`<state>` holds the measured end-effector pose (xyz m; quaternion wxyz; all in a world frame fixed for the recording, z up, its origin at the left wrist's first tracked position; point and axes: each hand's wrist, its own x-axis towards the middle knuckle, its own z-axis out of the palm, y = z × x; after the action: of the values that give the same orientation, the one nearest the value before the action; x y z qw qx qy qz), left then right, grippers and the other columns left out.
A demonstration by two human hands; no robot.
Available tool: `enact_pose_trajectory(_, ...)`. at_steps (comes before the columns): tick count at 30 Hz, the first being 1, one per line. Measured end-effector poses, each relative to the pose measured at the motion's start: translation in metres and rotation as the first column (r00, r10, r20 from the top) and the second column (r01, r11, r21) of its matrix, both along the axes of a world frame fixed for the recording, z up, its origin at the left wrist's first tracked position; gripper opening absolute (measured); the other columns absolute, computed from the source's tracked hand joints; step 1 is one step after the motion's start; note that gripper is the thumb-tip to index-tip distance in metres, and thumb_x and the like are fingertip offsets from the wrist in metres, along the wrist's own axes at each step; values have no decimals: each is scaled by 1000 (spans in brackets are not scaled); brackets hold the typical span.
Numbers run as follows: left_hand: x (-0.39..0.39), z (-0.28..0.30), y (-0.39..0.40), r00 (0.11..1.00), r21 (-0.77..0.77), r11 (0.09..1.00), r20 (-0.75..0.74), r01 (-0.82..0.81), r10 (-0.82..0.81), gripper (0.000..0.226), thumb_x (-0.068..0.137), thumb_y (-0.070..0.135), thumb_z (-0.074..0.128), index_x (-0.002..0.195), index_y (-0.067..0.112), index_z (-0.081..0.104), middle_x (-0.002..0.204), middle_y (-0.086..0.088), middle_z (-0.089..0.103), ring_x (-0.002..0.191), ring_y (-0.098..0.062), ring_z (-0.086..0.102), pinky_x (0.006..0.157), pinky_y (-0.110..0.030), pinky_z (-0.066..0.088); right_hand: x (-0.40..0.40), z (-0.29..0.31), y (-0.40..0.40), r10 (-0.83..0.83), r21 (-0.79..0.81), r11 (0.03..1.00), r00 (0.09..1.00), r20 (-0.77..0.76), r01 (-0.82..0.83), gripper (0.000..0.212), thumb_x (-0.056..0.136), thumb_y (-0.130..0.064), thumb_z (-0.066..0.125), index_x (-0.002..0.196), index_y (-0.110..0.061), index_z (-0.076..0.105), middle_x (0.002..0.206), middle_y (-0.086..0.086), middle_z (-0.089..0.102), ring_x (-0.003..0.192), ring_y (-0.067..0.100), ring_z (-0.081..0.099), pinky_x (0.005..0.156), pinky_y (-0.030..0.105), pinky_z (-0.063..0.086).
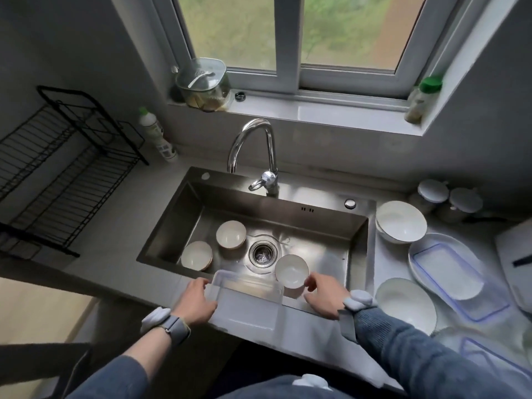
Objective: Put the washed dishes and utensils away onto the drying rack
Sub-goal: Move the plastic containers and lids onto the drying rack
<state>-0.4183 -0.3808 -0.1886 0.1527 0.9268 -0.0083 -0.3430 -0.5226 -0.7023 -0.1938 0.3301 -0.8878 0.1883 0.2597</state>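
Grey tabletop (121, 249) carries a steel sink (357, 243). Left hand (195, 302) has its grip clamped on a clear container (244, 300) at 6 o'clock; right hand (325, 295), grip apart, touches a white bowl (290, 270). Black drying rack (57, 174) stands at 9 o'clock.

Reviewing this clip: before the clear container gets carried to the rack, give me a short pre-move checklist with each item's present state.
1. Left hand grips the clear container: ok.
2. Right hand on the container too: cannot tell; it sits near its right end, beside a small bowl.
3. Drying rack has free space: ok, no dishes on it.
4. Container drained of water: cannot tell.
5. Two bowls waiting in the sink: ok.
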Motion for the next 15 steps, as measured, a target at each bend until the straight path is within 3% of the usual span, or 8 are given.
enact_pose_trajectory(5, 17, -16, 2, 992, 9, 993, -32, 120, -119, 23, 98, 42, 53, 108, 22, 57, 112, -4, 70, 101, -24, 67, 92, -38, 54, -29, -7, 10, -144, -58, 988, 987, -74, 140, 23, 83, -35, 51, 105, -35, 57, 104, -14, 66, 95, 11, 63, 82, 27, 49)
enact_pose_trajectory(9, 25, -26, 6, 990, -51, 988, 11, 143, -142, 31, 100, 51, 48, 98, 22, 59, 98, 1, 72, 92, -24, 68, 88, -40, 55, -61, -9, 31, -309, -88, 948, 951, -26, 306, 13, 85, -37, 53, 94, -35, 61, 96, -15, 70, 87, 9, 66, 83, 29, 53)
enact_pose_trajectory(12, 28, -29, 7, 983, -104, 978, 56, 181, -176, 25, 95, 45, 57, 90, 21, 52, 84, 2, 70, 81, -23, 65, 80, -42, 54, -92, -11, 53, -424, -73, 903, 906, 1, 423, 6, 85, -32, 56, 84, -37, 60, 88, -16, 68, 76, 2, 63, 76, 26, 53)
enact_pose_trajectory(15, 28, -27, 1, 965, -137, 956, 76, 261, -252, 22, 93, 37, 62, 85, 20, 49, 79, 1, 68, 78, -25, 64, 76, -41, 52, -122, -11, 72, -557, -88, 828, 830, -12, 554, 13, 87, -26, 58, 80, -37, 59, 79, -16, 67, 73, 3, 62, 74, 26, 52)
